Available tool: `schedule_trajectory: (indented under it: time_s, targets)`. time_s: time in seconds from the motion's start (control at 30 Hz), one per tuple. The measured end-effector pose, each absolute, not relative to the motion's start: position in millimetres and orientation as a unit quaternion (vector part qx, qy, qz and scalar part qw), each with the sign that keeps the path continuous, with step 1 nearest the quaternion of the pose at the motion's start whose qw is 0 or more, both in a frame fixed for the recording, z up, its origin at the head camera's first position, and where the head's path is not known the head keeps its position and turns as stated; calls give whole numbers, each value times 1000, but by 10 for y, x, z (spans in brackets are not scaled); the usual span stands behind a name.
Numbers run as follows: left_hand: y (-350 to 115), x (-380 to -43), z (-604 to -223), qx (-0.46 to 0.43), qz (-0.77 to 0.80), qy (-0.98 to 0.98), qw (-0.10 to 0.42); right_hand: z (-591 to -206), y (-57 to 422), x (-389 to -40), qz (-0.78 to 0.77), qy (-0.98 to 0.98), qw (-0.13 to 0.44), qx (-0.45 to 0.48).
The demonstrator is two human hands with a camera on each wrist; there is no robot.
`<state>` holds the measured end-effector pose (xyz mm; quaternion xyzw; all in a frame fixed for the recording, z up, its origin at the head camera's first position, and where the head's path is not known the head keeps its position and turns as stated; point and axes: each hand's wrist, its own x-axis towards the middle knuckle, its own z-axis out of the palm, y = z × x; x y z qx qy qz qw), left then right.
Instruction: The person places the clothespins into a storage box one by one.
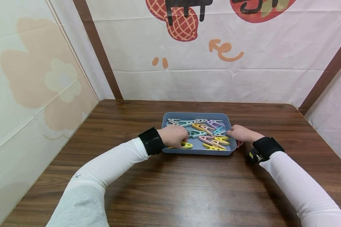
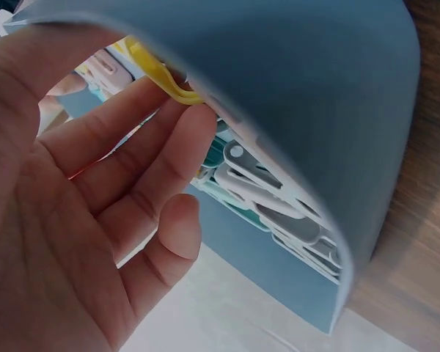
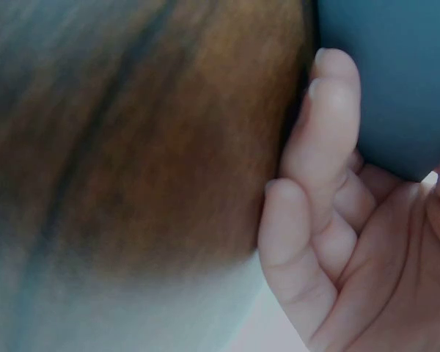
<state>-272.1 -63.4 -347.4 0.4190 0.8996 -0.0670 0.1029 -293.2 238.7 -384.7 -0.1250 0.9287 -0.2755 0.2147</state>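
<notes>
A blue-grey rectangular tray [image 1: 199, 151] on the table holds several plastic clothespins in yellow, pink, purple, teal and white. My left hand [image 1: 174, 135] reaches over the tray's left part, and its fingers pinch a yellow clothespin [image 1: 186, 145] near the front left corner. In the left wrist view, the fingertips meet that yellow clothespin [image 2: 158, 72] behind the tray wall [image 2: 301, 81]; the thumb tip is hidden. At the tray's right side, my right hand [image 1: 241, 134] grips the rim, thumb over the edge and fingers against the outer wall, as the right wrist view shows.
The brown wood-grain table [image 1: 187, 189] extends around the tray on all sides. Behind it hangs a white printed cloth [image 1: 187, 82], with another cloth [image 1: 25, 126] along the left edge. A pink clothespin [image 1: 206, 140] and a purple clothespin [image 1: 213, 124] lie among the others.
</notes>
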Motion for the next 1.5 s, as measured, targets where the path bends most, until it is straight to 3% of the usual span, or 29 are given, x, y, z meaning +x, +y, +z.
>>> schedule_trajectory:
  time_s: [0.93,1.3,1.5]
  targets:
    - [-921,-2617,-3291,400,-1,914,71,-3847,2386,-2943,-273,930,217,-118]
    - [-1413,-2415,-3157,361,57,931,11,-3866,2404,-2955,-280,927,216,-124]
    - [-1790,-2319,-3155,284,74,955,29,-3870,2397,-2964,-280,926,221,-121]
